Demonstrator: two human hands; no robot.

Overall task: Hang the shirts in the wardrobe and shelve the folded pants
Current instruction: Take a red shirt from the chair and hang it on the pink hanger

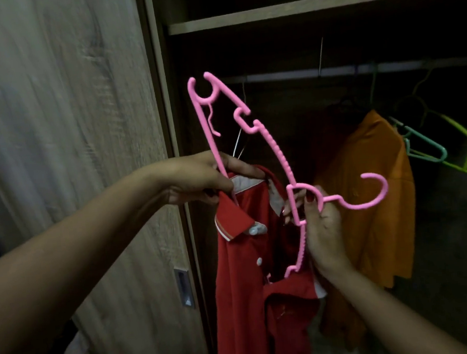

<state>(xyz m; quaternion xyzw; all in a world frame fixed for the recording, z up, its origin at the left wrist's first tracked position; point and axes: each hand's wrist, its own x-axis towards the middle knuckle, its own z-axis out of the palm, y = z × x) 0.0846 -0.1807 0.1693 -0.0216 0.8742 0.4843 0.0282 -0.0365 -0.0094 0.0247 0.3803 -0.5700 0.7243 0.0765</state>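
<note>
The red shirt [245,288] is being held at its collar [232,213] by the left grip [201,179], which seemingly is also pinching the straight bar of the pink hanger [276,152]. The hanger's neck is being gripped by the right grip [322,225], at 4 o'clock from the left. The hanger's long axis is being kept steep, from 11 o'clock to 5 o'clock, with the lower end being fed into the shirt. Its hook [380,192] is being pointed to 3 o'clock, toward the orange shirt [369,193]. The rail [288,75] lies farther back at 12 o'clock, so an upright turn is probably being called for.
</note>
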